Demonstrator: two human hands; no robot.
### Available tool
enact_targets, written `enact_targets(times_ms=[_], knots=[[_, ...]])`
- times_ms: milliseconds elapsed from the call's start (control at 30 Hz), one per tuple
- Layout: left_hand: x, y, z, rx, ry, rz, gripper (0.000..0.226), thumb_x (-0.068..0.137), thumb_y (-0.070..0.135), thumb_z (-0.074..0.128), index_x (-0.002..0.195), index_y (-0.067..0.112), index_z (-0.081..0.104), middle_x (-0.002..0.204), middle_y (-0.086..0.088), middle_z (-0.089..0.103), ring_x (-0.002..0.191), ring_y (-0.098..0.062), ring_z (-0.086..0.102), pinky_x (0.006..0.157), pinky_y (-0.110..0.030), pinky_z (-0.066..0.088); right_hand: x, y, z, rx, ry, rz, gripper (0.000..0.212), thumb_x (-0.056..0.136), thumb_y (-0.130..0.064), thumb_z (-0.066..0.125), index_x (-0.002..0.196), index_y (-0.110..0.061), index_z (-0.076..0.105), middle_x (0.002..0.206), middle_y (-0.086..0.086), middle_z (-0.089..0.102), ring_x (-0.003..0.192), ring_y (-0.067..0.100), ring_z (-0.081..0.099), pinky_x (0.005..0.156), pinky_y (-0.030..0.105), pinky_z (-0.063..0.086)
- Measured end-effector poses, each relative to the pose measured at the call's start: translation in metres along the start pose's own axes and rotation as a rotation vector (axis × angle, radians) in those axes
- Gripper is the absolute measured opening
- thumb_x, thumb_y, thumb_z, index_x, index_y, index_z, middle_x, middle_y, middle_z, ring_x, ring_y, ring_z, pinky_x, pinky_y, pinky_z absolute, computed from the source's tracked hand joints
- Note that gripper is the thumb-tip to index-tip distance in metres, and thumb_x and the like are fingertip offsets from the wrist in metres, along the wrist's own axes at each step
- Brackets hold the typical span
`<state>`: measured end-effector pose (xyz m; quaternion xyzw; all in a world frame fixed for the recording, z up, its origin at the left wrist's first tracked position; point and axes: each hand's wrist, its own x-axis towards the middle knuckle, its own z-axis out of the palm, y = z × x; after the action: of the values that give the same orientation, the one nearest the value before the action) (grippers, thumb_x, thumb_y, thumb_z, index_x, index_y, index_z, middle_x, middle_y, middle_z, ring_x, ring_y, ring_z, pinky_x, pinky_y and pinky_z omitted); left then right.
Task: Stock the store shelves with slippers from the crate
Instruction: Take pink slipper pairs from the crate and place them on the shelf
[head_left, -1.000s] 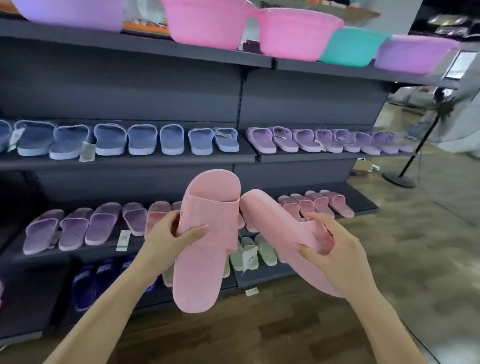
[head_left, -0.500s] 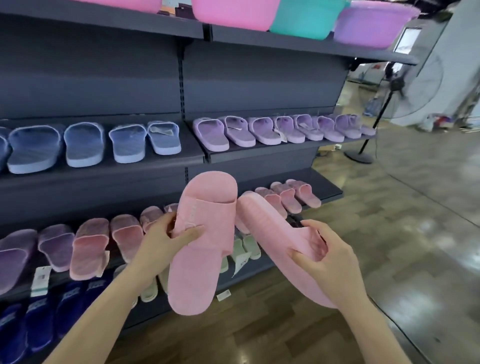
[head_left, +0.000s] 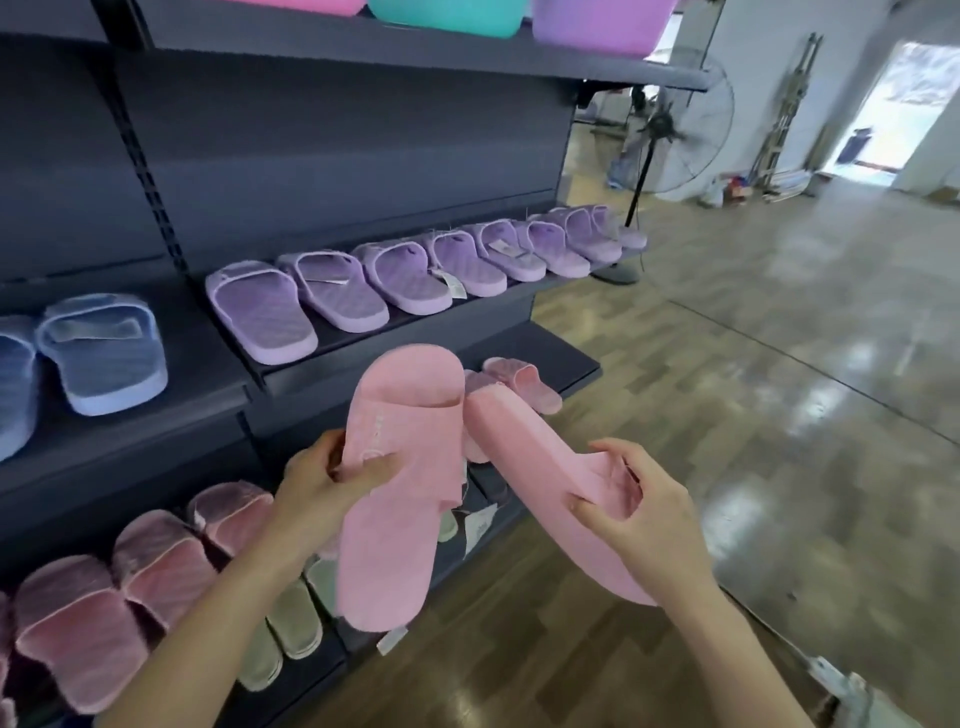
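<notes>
I hold two pink slippers in front of the dark shelving. My left hand (head_left: 317, 486) grips the left pink slipper (head_left: 395, 493) by its strap, toe pointing up. My right hand (head_left: 639, 514) pinches the strap of the right pink slipper (head_left: 524, 462), which lies tilted with its toe toward the shelf. The two toes nearly touch. Behind them, the pink-slipper shelf (head_left: 550, 358) shows a bare stretch at its right end past a shelved pink slipper (head_left: 522, 382). The crate is out of view.
Purple slippers (head_left: 363, 286) line the shelf above, blue ones (head_left: 98, 353) to the left, pink ones (head_left: 124, 587) lower left, pale green ones (head_left: 291, 623) below. Plastic basins (head_left: 447, 15) sit on top. A standing fan (head_left: 660, 135) stands past the shelf end on the wood floor.
The view has swung right along the shelving, so the shelf's right end and the fan are nearer. Both hands keep the same hold on the pink slippers.
</notes>
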<state>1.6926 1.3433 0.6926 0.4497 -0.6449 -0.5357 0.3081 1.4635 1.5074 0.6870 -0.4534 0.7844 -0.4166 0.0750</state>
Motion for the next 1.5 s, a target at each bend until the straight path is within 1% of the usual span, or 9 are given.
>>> enact_targets(times_ms=[300,433,667,900,1033,1167,1267,1367,1500], knots=[[0.085,0.014,0.085,0.0,-0.056,-0.026,0.081,0.04,0.064,0.072,0.109,0.024,0.06,0.101,0.003,0.07,0.093,-0.019,0.066,0.081,-0.044,0.054,0.085,0.071,-0.028,0.001,0.01,0.029,0.045,0.069,-0.03,0.076,0.108,-0.037,0.055,0.099,-0.023,0.058,0.093,0.002,0.053,0.073,0.021,0.044],[0.129,0.029,0.146,-0.012,-0.047,-0.035,0.083,0.038,0.059,0.072,0.109,0.019,0.058,0.1,0.001,0.069,0.091,-0.019,0.066,0.072,-0.033,0.052,0.135,0.117,-0.054,0.011,0.001,0.024,0.045,0.069,-0.029,0.077,0.109,-0.034,0.056,0.1,-0.022,0.058,0.094,0.002,0.053,0.077,0.02,0.043],[0.177,0.044,0.251,-0.064,-0.018,-0.09,0.043,0.077,0.023,0.075,0.112,0.01,0.056,0.102,-0.008,0.067,0.091,-0.025,0.065,0.077,-0.038,0.052,0.211,0.193,-0.097,-0.008,-0.063,0.024,0.044,0.07,-0.029,0.076,0.109,-0.029,0.056,0.102,-0.018,0.059,0.093,0.003,0.053,0.076,0.017,0.042],[0.219,0.045,0.309,-0.052,-0.05,-0.139,0.072,0.044,0.06,0.074,0.107,0.031,0.054,0.107,0.003,0.066,0.098,-0.019,0.063,0.085,-0.04,0.052,0.268,0.248,-0.111,-0.032,-0.16,0.12,0.048,0.07,-0.032,0.075,0.113,-0.033,0.054,0.106,-0.02,0.057,0.098,0.005,0.053,0.079,0.029,0.048],[0.251,0.036,0.336,-0.075,-0.055,-0.203,0.081,0.06,0.052,0.079,0.126,0.017,0.048,0.118,-0.002,0.062,0.107,-0.022,0.059,0.09,-0.043,0.051,0.305,0.275,-0.103,-0.046,-0.204,0.156,0.05,0.069,-0.036,0.073,0.115,-0.032,0.054,0.107,-0.018,0.059,0.098,0.007,0.055,0.082,0.035,0.05],[0.291,0.023,0.362,-0.115,-0.062,-0.247,0.086,0.042,0.069,0.074,0.114,0.026,0.052,0.111,0.008,0.061,0.101,-0.012,0.058,0.073,-0.024,0.05,0.346,0.302,-0.093,-0.07,-0.251,0.2,0.048,0.068,-0.035,0.073,0.112,-0.034,0.054,0.097,-0.012,0.061,0.091,0.013,0.058,0.077,0.037,0.051],[0.326,0.017,0.377,-0.128,-0.041,-0.293,0.05,0.066,0.041,0.075,0.108,0.025,0.052,0.106,0.008,0.059,0.1,-0.016,0.057,0.073,-0.024,0.05,0.383,0.317,-0.084,-0.116,-0.262,0.171,0.048,0.068,-0.033,0.075,0.113,-0.029,0.056,0.095,-0.011,0.061,0.087,0.013,0.058,0.073,0.033,0.05],[0.362,0.007,0.386,-0.113,-0.048,-0.352,0.066,0.069,0.04,0.071,0.126,0.015,0.05,0.119,-0.001,0.06,0.108,-0.023,0.057,0.087,-0.038,0.051,0.419,0.33,-0.072,-0.153,-0.32,0.132,0.047,0.07,-0.034,0.075,0.112,-0.028,0.055,0.092,-0.013,0.058,0.083,0.011,0.056,0.063,0.022,0.043],[0.398,0.002,0.398,-0.153,-0.015,-0.428,0.069,0.071,0.042,0.074,0.127,0.01,0.051,0.116,-0.012,0.062,0.102,-0.03,0.059,0.076,-0.037,0.052,0.458,0.349,-0.053,-0.157,-0.395,0.138,0.045,0.073,-0.034,0.072,0.112,-0.03,0.052,0.092,-0.015,0.056,0.081,0.009,0.054,0.058,0.018,0.036]])
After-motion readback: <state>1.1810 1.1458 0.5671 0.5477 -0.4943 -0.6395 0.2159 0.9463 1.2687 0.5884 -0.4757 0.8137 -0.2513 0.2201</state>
